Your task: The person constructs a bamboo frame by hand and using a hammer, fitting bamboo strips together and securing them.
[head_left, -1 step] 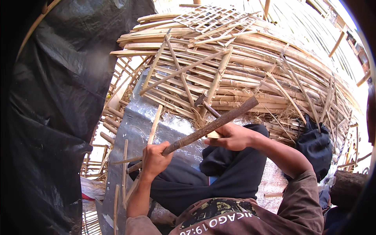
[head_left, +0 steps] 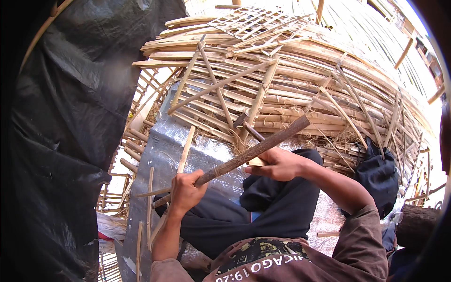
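My left hand (head_left: 186, 189) is closed around a long brown bamboo pole (head_left: 251, 152), which slants up to the right across my lap. A pale bamboo strip (head_left: 186, 149) stands up behind this hand, and a thinner sliver (head_left: 154, 192) points left from it; whether the hand grips them too is unclear. My right hand (head_left: 282, 164), under the pole's upper part, has its fingers closed on a short pale piece of wood (head_left: 257, 162). Just beyond it is a dark tool with a handle (head_left: 253, 132), partly hidden by the pole; I cannot tell whether my hand touches it.
A slatted bamboo frame (head_left: 221, 91) lies ahead, against a large stack of split bamboo (head_left: 300, 87). A small lattice panel (head_left: 249, 23) rests on top. Black sheeting (head_left: 66, 141) hangs at left. A dark cloth bag (head_left: 378, 176) sits at right. Shiny sheeting (head_left: 164, 141) lies beneath me.
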`<state>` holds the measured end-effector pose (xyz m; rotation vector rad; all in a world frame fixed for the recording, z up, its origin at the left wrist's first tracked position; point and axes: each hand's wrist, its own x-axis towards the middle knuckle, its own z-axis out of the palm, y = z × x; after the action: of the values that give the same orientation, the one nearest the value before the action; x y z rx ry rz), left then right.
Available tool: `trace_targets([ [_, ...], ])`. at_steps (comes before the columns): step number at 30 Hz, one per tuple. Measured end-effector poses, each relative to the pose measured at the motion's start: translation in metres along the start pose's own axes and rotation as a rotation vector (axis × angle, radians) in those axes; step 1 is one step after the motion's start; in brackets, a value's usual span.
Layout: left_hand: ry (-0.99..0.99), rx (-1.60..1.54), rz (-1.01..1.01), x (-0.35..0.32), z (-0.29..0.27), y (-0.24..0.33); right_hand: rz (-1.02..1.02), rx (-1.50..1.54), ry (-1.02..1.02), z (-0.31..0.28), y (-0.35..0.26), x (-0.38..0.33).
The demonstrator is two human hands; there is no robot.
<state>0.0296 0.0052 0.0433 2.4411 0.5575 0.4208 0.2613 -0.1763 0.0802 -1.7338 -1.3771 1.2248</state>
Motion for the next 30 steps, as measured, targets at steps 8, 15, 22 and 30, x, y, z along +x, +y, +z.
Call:
trace_targets([
  [8, -0.032, -0.077, -0.037, 0.0, -0.006, 0.006, -0.073, 0.131, 0.08, 0.006, -0.015, -0.005],
  [15, -0.019, -0.145, -0.049, -0.001, -0.01, 0.013, -0.128, 0.132, 0.173, 0.014, -0.011, 0.0],
  [22, -0.031, 0.012, -0.021, 0.015, -0.029, 0.009, -0.233, -0.527, 0.459, -0.002, -0.02, -0.008],
  [30, -0.426, -0.446, -0.385, 0.016, -0.046, -0.003, -0.078, -0.825, 0.347, -0.024, -0.063, -0.027],
])
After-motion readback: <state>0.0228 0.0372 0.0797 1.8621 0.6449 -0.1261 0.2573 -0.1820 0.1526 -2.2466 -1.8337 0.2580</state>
